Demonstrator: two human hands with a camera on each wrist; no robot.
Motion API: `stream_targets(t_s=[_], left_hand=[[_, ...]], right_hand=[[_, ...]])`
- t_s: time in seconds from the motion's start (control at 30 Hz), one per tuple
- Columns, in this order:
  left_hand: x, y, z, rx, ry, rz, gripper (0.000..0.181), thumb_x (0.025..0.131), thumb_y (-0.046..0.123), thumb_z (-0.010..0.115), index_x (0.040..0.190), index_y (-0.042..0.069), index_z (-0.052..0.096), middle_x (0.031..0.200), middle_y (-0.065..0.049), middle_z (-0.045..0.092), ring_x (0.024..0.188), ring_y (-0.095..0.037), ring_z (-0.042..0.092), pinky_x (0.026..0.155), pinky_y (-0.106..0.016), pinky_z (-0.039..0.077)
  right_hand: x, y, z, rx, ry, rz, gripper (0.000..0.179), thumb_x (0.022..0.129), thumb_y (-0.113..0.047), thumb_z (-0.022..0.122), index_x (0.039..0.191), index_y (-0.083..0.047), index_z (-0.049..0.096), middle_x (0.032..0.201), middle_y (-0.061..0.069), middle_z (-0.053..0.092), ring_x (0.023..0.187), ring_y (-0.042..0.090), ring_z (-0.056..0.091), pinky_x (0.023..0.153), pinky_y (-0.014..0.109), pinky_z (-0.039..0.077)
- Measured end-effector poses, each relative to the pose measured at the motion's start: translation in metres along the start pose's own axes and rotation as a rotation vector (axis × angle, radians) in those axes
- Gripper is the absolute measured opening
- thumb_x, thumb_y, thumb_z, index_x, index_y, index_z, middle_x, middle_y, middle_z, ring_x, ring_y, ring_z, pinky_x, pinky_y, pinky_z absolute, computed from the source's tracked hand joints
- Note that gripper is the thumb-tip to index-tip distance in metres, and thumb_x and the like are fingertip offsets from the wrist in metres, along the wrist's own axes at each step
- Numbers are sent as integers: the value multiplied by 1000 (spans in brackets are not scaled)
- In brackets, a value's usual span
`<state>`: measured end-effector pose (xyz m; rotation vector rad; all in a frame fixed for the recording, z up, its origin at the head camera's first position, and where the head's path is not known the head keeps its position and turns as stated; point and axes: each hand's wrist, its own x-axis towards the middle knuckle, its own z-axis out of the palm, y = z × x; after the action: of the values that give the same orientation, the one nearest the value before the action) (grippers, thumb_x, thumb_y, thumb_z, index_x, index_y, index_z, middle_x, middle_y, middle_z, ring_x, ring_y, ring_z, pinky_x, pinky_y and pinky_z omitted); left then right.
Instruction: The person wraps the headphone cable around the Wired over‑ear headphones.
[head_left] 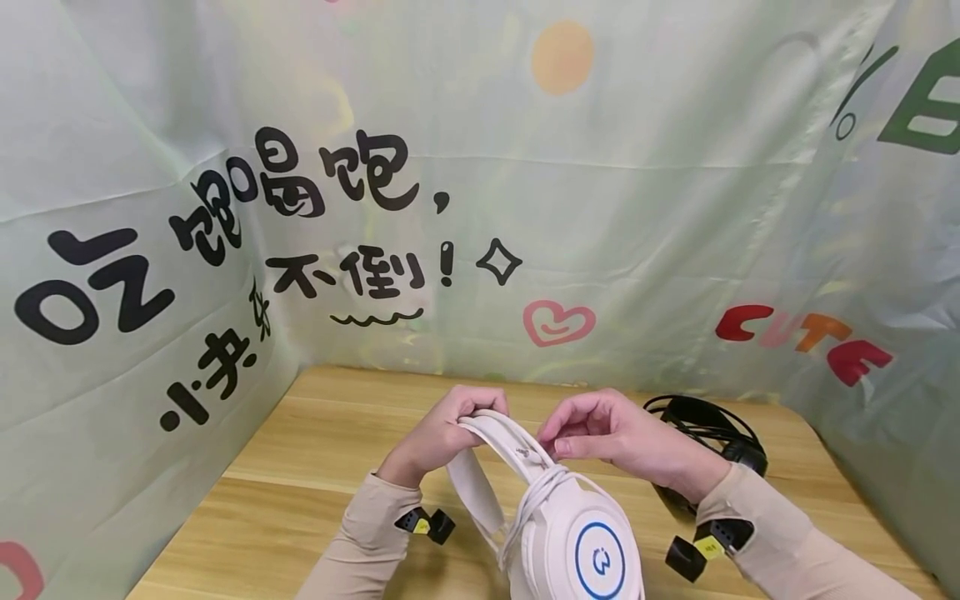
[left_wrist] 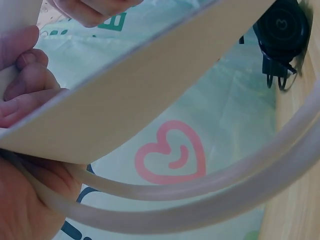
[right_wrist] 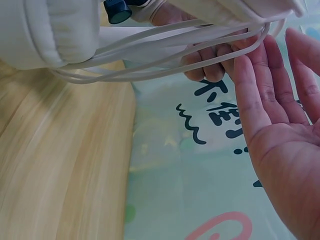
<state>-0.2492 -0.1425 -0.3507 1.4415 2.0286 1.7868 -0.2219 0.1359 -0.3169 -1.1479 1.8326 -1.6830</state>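
Observation:
White over-ear headphones are held above the table at the front, with a blue ring and logo on the ear cup facing the camera. A white cable is wound in several loops about them. My left hand grips the headband at its top, fingers curled round it. Beside the headband's right side is my right hand. Its fingers are extended at the cable loops near the left fingertips; contact with the cable cannot be made out for certain.
Black headphones with their black cable lie at the back right of the wooden table, behind my right forearm. A printed fabric sheet encloses the table at the back and both sides. Each wrist wears a small black camera.

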Motion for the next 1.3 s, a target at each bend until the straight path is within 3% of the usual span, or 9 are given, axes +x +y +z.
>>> stream_targets(t_s=[0.3, 0.57, 0.8, 0.93, 1.03, 1.17, 1.3], left_hand=[[-1, -1, -2, -25, 39, -16, 14, 76, -7, 46, 84, -3, 56, 77, 8, 50, 72, -8, 48, 71, -21, 44], [-1, -3, -4, -28, 86, -42, 20, 69, -7, 44, 84, -2, 56, 71, 6, 46, 68, -7, 44, 66, -22, 39], [-2, -2, -5, -28, 111, -63, 21, 69, -7, 42, 84, -2, 55, 67, 9, 40, 60, -9, 37, 55, -22, 32], [-2, -4, -6, -113, 123, -96, 18, 73, -8, 41, 86, -6, 54, 65, 10, 39, 55, -7, 32, 50, -20, 26], [-1, -6, -7, -187, 133, -117, 10, 83, -9, 44, 88, -8, 52, 66, 12, 43, 52, -4, 29, 48, -19, 23], [-2, -9, -10, -235, 156, -140, 10, 94, -5, 49, 89, 0, 56, 68, 11, 48, 48, -4, 29, 46, -20, 22], [-1, -11, -11, -267, 200, -188, 14, 98, -1, 51, 89, 8, 57, 67, 9, 44, 48, -4, 29, 46, -21, 22]], right_hand=[[-7, 1, -4, 37, 23, 4, 22, 107, 1, 58, 120, -7, 73, 120, 2, 79, 112, 12, 75, 103, 34, 61], [-14, -1, -10, -12, 86, 44, 20, 108, -2, 56, 121, -3, 71, 125, 6, 78, 118, 17, 75, 105, 34, 60], [-24, 2, -18, 0, 134, 28, 24, 109, 1, 54, 124, -4, 72, 124, 5, 79, 119, 17, 75, 105, 32, 60], [-31, 4, -22, 11, 159, 11, 27, 109, 2, 52, 125, -5, 71, 124, 4, 79, 118, 17, 75, 105, 32, 60], [-38, 5, -25, 18, 179, 12, 29, 110, 3, 50, 126, -7, 71, 125, 2, 78, 118, 17, 75, 105, 32, 60], [-47, 7, -30, 36, 202, 12, 31, 110, 3, 47, 129, -8, 70, 126, 2, 77, 120, 17, 74, 106, 31, 59], [-56, 11, -34, 73, 225, -13, 33, 111, 5, 43, 131, -6, 68, 129, 3, 76, 124, 17, 72, 108, 31, 58]])
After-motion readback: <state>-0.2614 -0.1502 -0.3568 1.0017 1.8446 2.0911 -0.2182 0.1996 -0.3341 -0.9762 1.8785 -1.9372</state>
